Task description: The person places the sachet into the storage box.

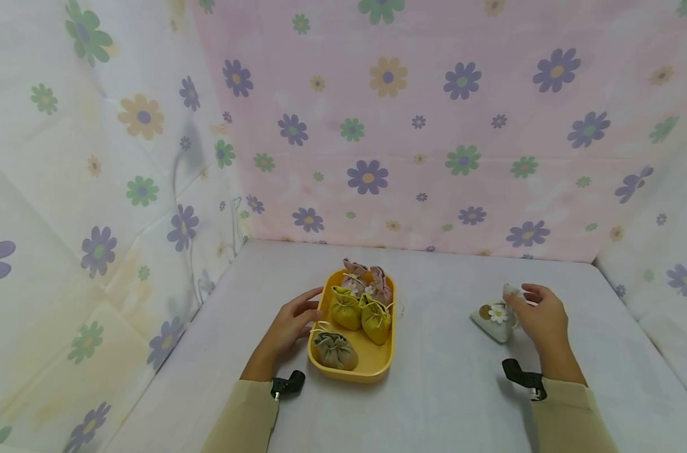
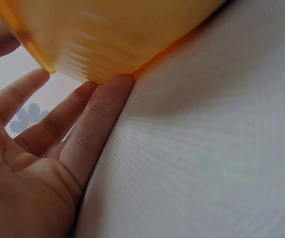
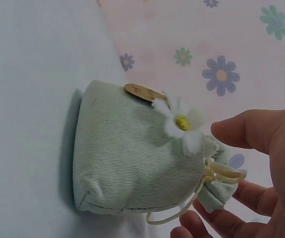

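Observation:
My left hand [image 1: 291,321] is at the left side of a yellow plastic tray [image 1: 351,375], its extended fingers touching the outer wall, as the left wrist view shows. A pale grey-green drawstring pouch [image 3: 137,153] stands upright on the table, bearing a white flower and a small brown oval tag. Around its gathered neck is my right hand [image 1: 544,318]. The thumb is straight near the flower and the loosely bent fingers lie behind the neck; no firm pinch shows. Inside the tray are yellow pouches [image 1: 346,308], pinkish pouches [image 1: 380,286] and one brown pouch [image 1: 336,351].
Both items stand on a table with a white cover [image 1: 434,390]. Flower-patterned cloth [image 1: 411,151] hangs behind and along both sides. A black wrist camera [image 1: 289,382] sits at the left wrist, another black wrist camera [image 1: 521,375] at the right.

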{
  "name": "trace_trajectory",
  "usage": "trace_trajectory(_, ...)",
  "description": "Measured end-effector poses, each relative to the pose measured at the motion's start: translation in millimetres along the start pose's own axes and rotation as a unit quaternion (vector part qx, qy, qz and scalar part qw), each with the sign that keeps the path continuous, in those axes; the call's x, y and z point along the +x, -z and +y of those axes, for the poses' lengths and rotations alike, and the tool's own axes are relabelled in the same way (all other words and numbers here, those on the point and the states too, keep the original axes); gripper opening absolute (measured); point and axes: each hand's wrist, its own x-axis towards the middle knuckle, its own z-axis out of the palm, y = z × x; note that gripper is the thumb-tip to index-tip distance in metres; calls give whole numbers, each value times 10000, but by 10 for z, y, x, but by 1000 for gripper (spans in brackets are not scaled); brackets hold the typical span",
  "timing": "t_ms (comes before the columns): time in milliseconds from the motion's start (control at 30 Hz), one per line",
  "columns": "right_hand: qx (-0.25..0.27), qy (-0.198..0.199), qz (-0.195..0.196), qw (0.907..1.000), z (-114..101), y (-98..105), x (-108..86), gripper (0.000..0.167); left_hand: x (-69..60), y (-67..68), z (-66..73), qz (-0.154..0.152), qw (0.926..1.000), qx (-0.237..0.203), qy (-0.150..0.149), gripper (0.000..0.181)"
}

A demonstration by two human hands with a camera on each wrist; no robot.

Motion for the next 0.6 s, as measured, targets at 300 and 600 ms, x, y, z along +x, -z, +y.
trace_trajectory(300, 209, -180, 79, 9996, 38, -61, 39, 80, -13, -9, 20, 49, 10000, 15, 74, 51)
trace_trajectory(600, 281, -62, 138, 9995, -10, -55, -8, 71, -15, -16, 44, 64, 9999, 0, 91, 51)
